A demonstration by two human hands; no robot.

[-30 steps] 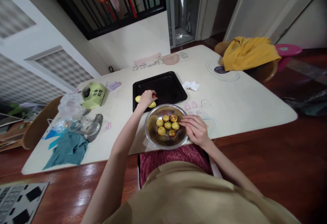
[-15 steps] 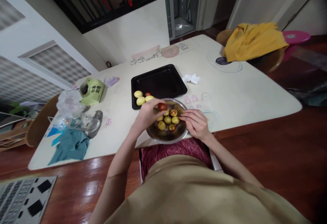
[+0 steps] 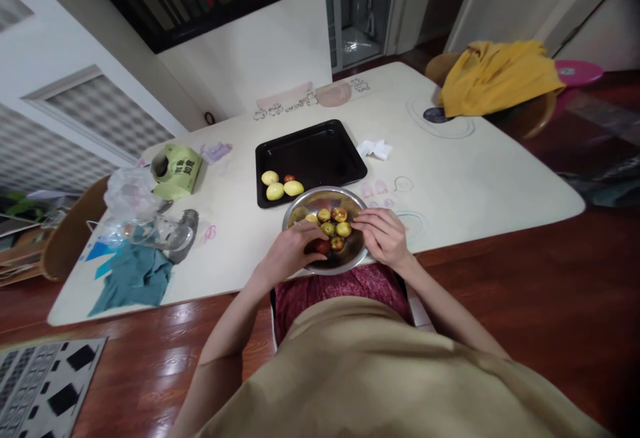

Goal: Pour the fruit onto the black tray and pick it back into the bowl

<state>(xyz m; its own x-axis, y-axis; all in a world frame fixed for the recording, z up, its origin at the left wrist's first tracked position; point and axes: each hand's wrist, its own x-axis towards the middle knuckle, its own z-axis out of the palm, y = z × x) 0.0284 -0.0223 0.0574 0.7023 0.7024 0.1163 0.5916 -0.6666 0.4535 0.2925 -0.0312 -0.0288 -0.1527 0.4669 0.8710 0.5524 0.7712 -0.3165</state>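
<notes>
the left hand (image 3: 295,248) reaches over the left side of the stainless steel bowl (image 3: 353,253), its fingers and thumb part open and curved about a dark red round fruit (image 3: 321,247). that fruit is low inside the bowl, beside the yellow-green fruits (image 3: 343,229), some of them marked with brown. how firmly it is pinched cannot be told.

the right hand (image 3: 385,237) lies at the bowl's right rim, fingers nearly straight and close together, the tips over the inside of the bowl just beside a yellow-green fruit. whether the thumb clamps the rim is hidden.

for good handling here, the red fruit should probably meet the bowl's floor before the fingers part, so that it neither drops nor knocks its neighbours. opening thumb and fingers evenly, then lifting straight up, would likely avoid dragging other fruits along. the bowl stands close to the near edge of the table (image 3: 480,178), so a light steadying touch from the right hand seems wise, without pressing down on the rim.

just beyond the bowl, the black baking tray (image 3: 320,151) holds three pale yellow oval fruits (image 3: 294,188) and a small red fruit (image 3: 289,178), grouped in its near left corner.
</notes>
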